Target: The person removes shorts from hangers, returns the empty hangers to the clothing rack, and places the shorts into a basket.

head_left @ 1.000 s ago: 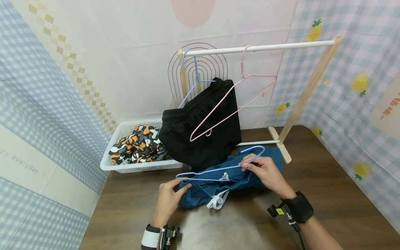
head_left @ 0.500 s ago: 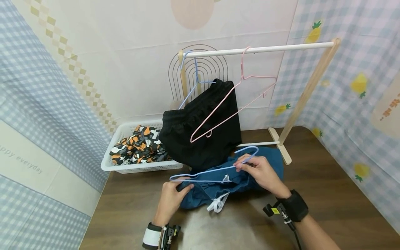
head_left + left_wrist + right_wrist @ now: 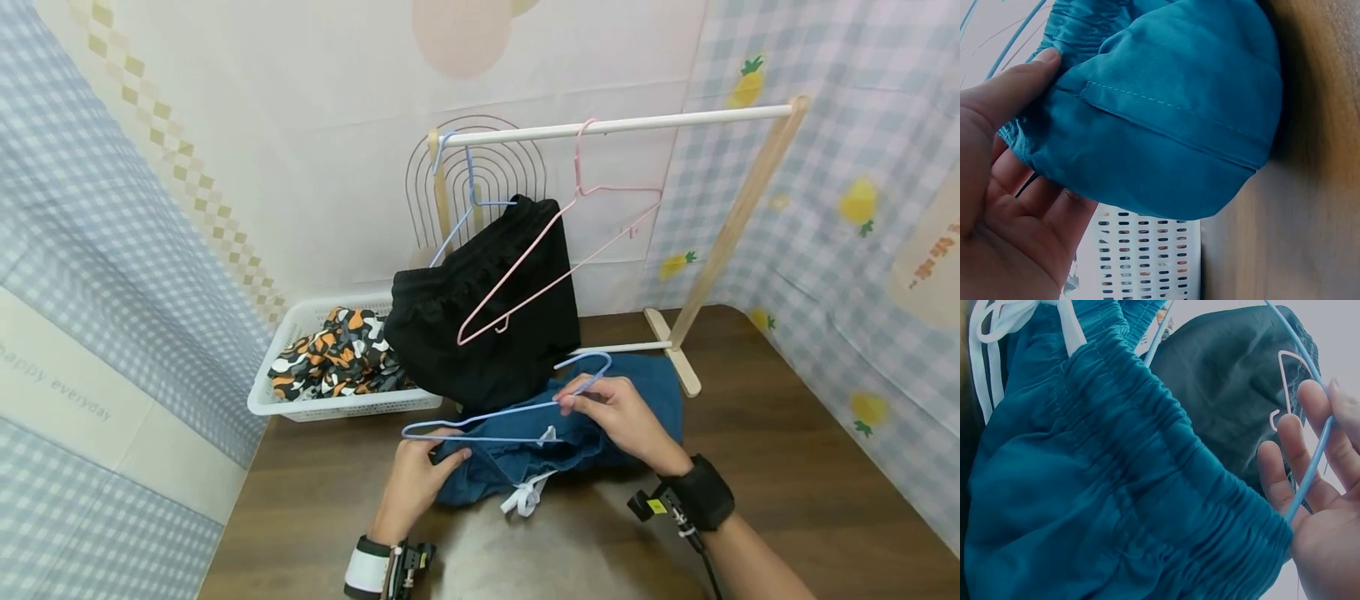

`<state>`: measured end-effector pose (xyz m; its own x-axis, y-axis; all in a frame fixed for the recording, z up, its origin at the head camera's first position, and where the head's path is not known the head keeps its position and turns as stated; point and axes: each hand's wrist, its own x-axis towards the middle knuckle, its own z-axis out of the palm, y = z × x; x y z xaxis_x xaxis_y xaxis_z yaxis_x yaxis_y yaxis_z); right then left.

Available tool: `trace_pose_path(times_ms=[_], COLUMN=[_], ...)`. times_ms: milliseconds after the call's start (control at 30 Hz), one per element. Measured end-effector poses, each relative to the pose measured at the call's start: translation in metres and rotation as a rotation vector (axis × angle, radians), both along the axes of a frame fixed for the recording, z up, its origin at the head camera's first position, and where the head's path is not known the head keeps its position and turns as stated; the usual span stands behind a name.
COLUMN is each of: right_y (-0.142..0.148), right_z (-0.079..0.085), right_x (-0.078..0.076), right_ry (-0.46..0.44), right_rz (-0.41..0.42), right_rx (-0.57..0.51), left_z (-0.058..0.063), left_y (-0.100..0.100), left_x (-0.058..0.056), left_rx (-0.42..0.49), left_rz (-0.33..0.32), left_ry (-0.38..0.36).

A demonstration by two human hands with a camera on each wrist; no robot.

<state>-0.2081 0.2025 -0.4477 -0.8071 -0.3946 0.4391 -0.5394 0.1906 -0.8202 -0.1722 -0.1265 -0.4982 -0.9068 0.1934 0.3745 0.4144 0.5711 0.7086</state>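
Teal-blue shorts [image 3: 495, 475] with a white drawstring [image 3: 525, 493] lie on the table, their gathered waistband facing up. My left hand [image 3: 414, 482] pinches the waistband's left end between thumb and fingers; the left wrist view shows the thumb on top of the cloth. My right hand [image 3: 621, 421] pinches a light blue hanger [image 3: 517, 409] between thumb and index finger, close to its hook. The hanger's left end lies above my left fingers. Its lower right part is hidden at the waistband, and in the right wrist view the blue wire [image 3: 1311, 469] runs down behind the cloth.
Behind the shorts, a rack with a white rail [image 3: 697, 118] bears a pink hanger [image 3: 528, 250] and another blue hanger with black shorts [image 3: 480, 333]. A white basket [image 3: 360, 408] holding patterned cloth [image 3: 333, 354] stands at the left. Curtains [image 3: 112, 275] surround the table.
My right hand has moved left with the hanger, whose left end now reaches further over my left hand. The left hand keeps its pinch on the waistband and shifts slightly right.
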Motion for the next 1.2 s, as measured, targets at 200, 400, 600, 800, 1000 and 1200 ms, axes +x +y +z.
trace_pose_path(times_ms=[200, 400, 600, 800, 1000, 1200], right_y=[-0.001, -0.007, -0.016, -0.023, -0.027, -0.031], right_z=[0.002, 0.004, 0.004, 0.005, 0.010, 0.015], right_x=[0.001, 0.001, 0.001, 0.003, 0.002, -0.001], right_ry=[-0.028, -0.010, -0.030, -0.037, -0.035, -0.028], right_rz=[-0.005, -0.007, 0.020, 0.014, 0.023, 0.033], right_rx=[-0.002, 0.001, -0.030, -0.038, -0.046, -0.040], left_z=[0.000, -0.005, -0.010, -0.013, -0.013, -0.011], left_y=[0.001, 0.001, 0.003, 0.002, 0.004, 0.005], left_x=[0.001, 0.005, 0.007, 0.011, 0.012, 0.013], left_rx=[-0.081, -0.094, -0.072, -0.047, -0.018, 0.027], left_rz=[-0.004, -0.018, -0.059, -0.037, -0.018, 0.006], left_ry=[-0.043, -0.087, -0.094, -0.107, -0.091, -0.086])
